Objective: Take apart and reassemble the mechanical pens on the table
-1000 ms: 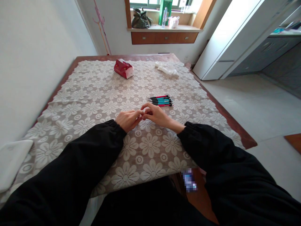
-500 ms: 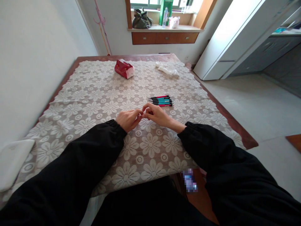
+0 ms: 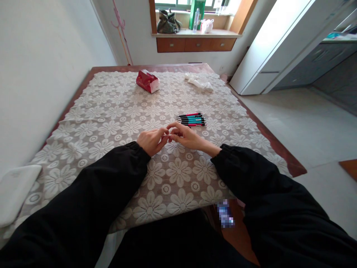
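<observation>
Head view: both hands (image 3: 151, 142) (image 3: 187, 136) meet, their hold unclear, just beside pens (image 3: 194, 120) whose markings are too small to read.

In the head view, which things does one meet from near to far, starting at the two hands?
Left hand beside right hand, row of pens, crumpled plastic bag, wooden drawers.

This is a home, apparently a dining area beside a kitchen. A flower-patterned lace tablecloth (image 3: 111, 111) covers the wooden worktop (image 3: 297, 171). A pink coat stand (image 3: 121, 26) rises by the wall, and bags and a bottle (image 3: 196, 20) sit on a windowsill (image 3: 181, 33) above wooden drawers (image 3: 198, 45). At right stand a tall white refrigerator (image 3: 262, 44) and grey kitchen cabinets (image 3: 315, 61) on pale floor tiles (image 3: 295, 123).
</observation>
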{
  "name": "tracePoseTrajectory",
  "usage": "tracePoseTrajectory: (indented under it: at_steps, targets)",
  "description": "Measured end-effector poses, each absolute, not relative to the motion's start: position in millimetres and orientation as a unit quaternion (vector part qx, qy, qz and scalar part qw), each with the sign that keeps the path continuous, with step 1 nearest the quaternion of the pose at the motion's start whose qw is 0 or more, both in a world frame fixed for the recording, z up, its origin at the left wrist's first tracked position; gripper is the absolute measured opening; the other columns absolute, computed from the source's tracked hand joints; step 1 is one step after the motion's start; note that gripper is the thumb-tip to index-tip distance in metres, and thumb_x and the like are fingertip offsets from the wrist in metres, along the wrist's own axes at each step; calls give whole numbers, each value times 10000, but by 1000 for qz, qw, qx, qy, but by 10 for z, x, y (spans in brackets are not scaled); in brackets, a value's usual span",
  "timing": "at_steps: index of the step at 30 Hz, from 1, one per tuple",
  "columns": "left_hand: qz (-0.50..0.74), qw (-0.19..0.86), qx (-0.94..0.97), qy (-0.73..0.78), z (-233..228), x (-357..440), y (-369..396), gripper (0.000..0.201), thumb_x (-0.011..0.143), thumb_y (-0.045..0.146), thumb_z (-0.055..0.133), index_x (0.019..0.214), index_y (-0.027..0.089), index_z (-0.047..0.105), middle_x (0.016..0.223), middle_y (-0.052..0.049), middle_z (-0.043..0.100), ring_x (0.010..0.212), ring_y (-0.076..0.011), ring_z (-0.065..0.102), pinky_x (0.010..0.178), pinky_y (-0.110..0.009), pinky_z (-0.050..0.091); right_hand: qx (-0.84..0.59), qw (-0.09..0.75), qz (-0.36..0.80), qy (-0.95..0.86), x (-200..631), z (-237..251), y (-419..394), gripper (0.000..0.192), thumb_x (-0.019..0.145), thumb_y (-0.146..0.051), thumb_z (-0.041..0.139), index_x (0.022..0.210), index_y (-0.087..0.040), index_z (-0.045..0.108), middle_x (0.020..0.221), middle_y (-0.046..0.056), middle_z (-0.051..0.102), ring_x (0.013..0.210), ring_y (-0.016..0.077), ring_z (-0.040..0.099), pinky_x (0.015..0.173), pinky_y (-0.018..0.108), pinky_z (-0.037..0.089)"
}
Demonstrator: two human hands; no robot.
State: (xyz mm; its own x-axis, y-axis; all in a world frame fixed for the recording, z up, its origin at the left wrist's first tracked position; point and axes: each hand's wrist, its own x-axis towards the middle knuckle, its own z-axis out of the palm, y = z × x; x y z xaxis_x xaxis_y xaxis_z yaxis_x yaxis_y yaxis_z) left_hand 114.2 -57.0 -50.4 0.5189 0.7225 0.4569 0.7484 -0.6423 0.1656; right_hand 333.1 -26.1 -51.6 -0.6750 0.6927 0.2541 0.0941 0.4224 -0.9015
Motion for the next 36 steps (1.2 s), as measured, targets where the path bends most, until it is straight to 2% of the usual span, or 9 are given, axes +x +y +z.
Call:
tracePoseTrajectory:
  at_steps: [7, 12, 16, 20, 26, 36]
  targets:
    - [-238, 25, -875, -421, -496, 1141, -570, 256, 1055, 425, 445, 1075, 210, 581, 855, -31, 755, 780, -186, 742, 631, -262, 472, -257, 305, 415, -818, 3350, -501, -272, 303, 978, -189, 497, 1281, -203, 505, 837, -28, 738, 669, 96, 597, 689, 222, 440]
    - [-237, 8, -878, -416, -521, 1136, -551, 298, 1068, 474, 452, 1135, 224, 600, 906, -31, 773, 817, -188, 748, 664, -265, 485, -276, 303, 373, -832, 3369, -498, -251, 299, 1005, -247, 527, 1297, -186, 532, 823, -29, 751, 660, 98, 596, 686, 222, 409]
    - [-236, 20, -885, -399, -535, 1114, -537, 293, 1089, 428, 416, 1096, 229, 631, 1016, -46, 789, 885, -185, 755, 699, -268, 494, -266, 294, 384, -834, 3365, -510, -247, 316, 1021, -253, 526, 1330, -191, 521, 888, 2, 793, 778, 126, 696, 756, 239, 449]
    - [-218, 34, -891, -396, -512, 1109, -543, 322, 1092, 405, 397, 1057, 222, 660, 993, -51, 790, 884, -187, 750, 695, -273, 490, -259, 282, 396, -835, 3365, -506, -254, 327, 1027, -235, 514, 1351, -194, 512, 906, 15, 807, 864, 144, 739, 834, 264, 483]
    - [-189, 51, -893, -405, -505, 1127, -548, 324, 1091, 373, 396, 1046, 216, 676, 920, -52, 780, 855, -191, 739, 662, -282, 468, -266, 277, 365, -848, 3377, -491, -258, 311, 1035, -230, 504, 1344, -200, 527, 859, -2, 797, 825, 145, 725, 819, 262, 479]
    - [-156, 50, -901, -402, -489, 1148, -568, 322, 1106, 365, 360, 1094, 217, 646, 984, -64, 782, 844, -195, 739, 660, -291, 455, -273, 252, 297, -879, 3394, -509, -250, 329, 1054, -263, 465, 1366, -184, 534, 712, -43, 693, 718, 140, 657, 758, 254, 441]
